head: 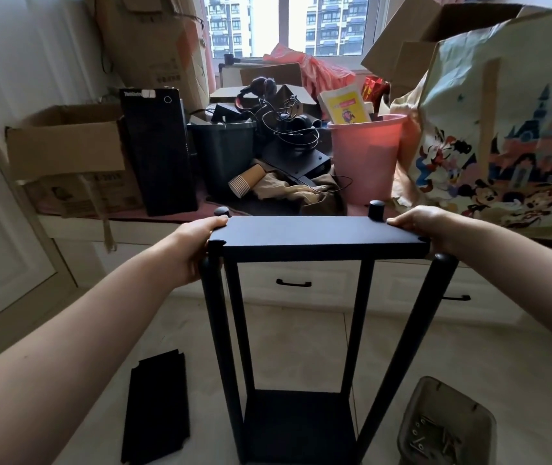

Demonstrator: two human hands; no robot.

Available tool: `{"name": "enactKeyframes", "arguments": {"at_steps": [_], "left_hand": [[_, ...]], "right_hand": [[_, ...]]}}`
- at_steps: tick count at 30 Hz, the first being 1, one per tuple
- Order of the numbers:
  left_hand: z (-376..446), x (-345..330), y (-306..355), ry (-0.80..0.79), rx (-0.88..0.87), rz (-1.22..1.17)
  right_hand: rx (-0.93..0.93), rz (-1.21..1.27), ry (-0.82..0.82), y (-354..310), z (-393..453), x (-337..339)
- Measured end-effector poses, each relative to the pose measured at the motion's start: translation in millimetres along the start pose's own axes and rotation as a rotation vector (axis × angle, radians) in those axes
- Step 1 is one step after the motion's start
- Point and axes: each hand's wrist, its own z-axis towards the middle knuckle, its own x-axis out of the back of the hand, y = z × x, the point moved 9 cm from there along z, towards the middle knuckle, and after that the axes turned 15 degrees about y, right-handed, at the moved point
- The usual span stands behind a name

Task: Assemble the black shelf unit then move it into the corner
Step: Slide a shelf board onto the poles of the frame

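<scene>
Black four-post metal shelf unit (301, 330) upright on pale tiled floor (288, 333), before white drawer cabinet (301, 280). Flat black top panel (314, 233) gripped at both ends by left hand (197, 245) and right hand (422, 226). Loose black shelf panel (157, 407) flat on floor, left; translucent tray of screws (445, 427), right.

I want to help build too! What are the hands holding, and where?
Both hands grip the top shelf board at its short ends: left hand, right hand.

Spare panel (157, 409) left of shelf unit (304, 330)
</scene>
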Motion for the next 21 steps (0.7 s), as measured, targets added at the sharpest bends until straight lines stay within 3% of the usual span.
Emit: {"name": "enactKeyframes", "arguments": {"at_steps": [21], "left_hand": [[0, -2, -18, -0.009, 0.106, -0.084]], "right_hand": [[-0.078, -0.003, -0.033, 21, 7, -11]]}}
